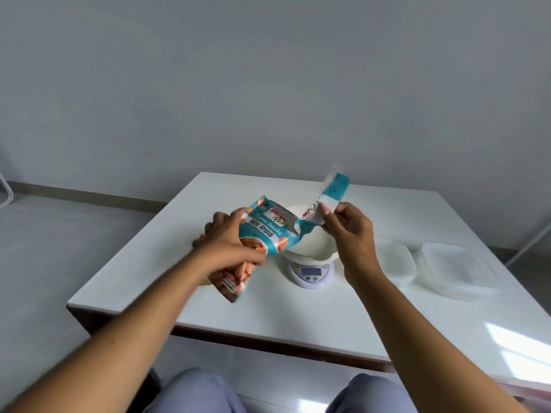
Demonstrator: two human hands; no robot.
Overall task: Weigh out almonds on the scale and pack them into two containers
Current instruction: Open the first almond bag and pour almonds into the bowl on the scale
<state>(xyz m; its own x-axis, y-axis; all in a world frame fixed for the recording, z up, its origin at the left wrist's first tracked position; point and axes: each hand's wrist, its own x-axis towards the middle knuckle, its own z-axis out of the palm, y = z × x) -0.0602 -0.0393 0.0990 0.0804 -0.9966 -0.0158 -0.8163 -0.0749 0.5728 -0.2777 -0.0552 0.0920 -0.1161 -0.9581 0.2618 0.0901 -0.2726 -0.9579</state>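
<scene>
A teal almond bag is held above the white table, tilted to the left. My left hand grips its body. My right hand pinches the torn top strip, which stands up and still hangs on to the bag at one corner. Behind the bag a white bowl rests on a small white scale. Two clear plastic containers sit to the right of the scale.
A small yellow and red item peeks out from under my left forearm on the table. The table's front edge runs just above my knees. A grey wall stands behind the table, with floor to the left.
</scene>
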